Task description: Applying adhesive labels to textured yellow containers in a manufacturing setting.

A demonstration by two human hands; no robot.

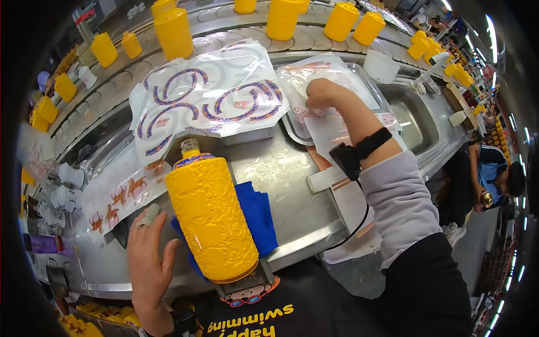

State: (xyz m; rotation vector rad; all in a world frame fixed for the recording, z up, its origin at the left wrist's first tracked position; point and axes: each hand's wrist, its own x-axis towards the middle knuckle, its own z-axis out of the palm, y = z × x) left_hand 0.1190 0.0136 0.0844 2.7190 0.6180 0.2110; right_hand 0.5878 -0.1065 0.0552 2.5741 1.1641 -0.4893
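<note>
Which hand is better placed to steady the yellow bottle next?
Probably the left hand: it is open beside the yellow bottle, while the right hand is farther away, over the metal tray.

Nearest are two hands [148, 258] [324, 93], one bottle [212, 219], one cloth [260, 218].

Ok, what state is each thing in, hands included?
Embossed yellow bottle: neck pointing away, patterned band on shoulder
Blue cloth: rumpled, partly covered by the bottle
Curved-band decal sheet: spread out
Animal decal sheet: spread out
Metal tray: partly covered by sheets
Conveyor bottles: upright
Left hand: open, nothing held
Right hand: fingers curled, grip hidden
</note>
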